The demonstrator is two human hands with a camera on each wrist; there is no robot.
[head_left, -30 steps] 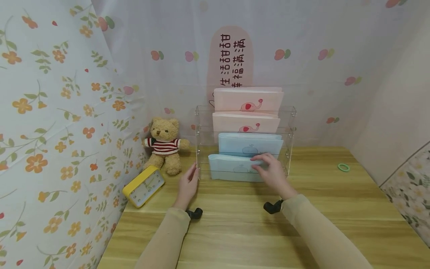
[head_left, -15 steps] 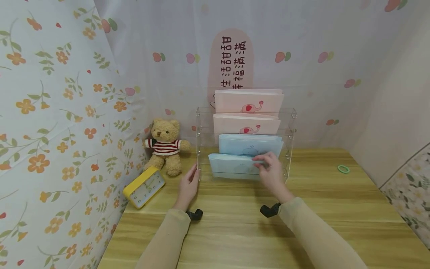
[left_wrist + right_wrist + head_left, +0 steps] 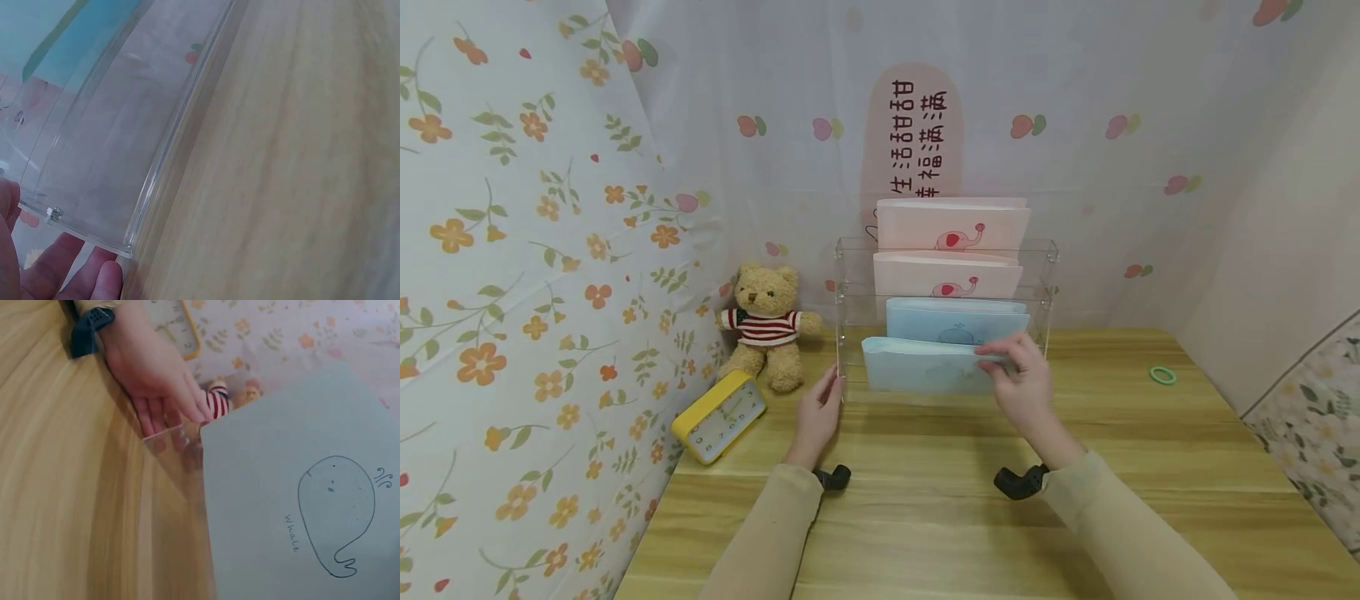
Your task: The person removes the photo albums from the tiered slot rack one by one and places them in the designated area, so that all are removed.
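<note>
the right hand [image 3: 1026,387] pinches the top edge of the light blue folder with a whale drawing [image 3: 925,375], fingers curled over it near its right end, and that folder stands upright in the front slot of the clear acrylic tiered file rack [image 3: 1051,275]. the right wrist view shows the blue folder face [image 3: 300,506] close up, with the outline whale and the word "whale" on it.

the left hand [image 3: 820,412] rests against the rack's front left corner, fingers straight and together, thumb side up. the left wrist view shows the fingertips [image 3: 94,278] touching the clear corner [image 3: 125,244] right where it meets the pale wooden surface [image 3: 925,500]. the right wrist view catches that same left hand [image 3: 156,375] from across, fingers laid flat on the corner.

behind the front folder, a second light blue folder [image 3: 955,317] sits one tier up, then two pale pink folders with elephant drawings [image 3: 951,225] in the rear tiers.

just left of the rack, a small brown teddy bear in a red and white striped jumper [image 3: 766,325] sits on the surface, and a yellow-rimmed rectangular clock [image 3: 718,415] lies tilted in front of it. well off to the right lies a small green ring [image 3: 1162,375]. floral cloth [image 3: 535,292] hangs on the left.
</note>
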